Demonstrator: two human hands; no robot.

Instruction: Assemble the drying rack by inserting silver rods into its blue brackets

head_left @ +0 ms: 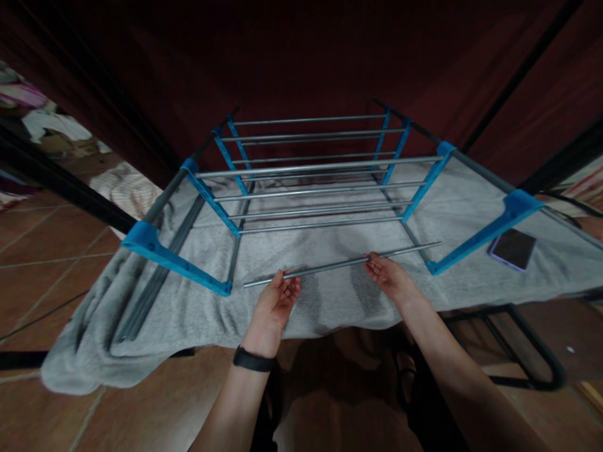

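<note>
A thin metal rod (332, 267) lies across both hands, tilted with its right end higher in the picture. My left hand (277, 296), with a black band on the wrist, grips it left of its middle. My right hand (385, 275) pinches it farther right. Beyond stands a rack with several metal rods (320, 167) joined to blue plastic side brackets. The nearest left bracket (176, 260) and right bracket (487, 235) have no rod between them, and the held rod is apart from both.
A grey blanket (339, 307) covers the surface under the rack. Several loose grey tubes (162, 276) lie on it at left. A phone (513, 249) rests at right. Dark posts and a dark red curtain (301, 56) stand behind; a black metal frame (513, 345) is below right.
</note>
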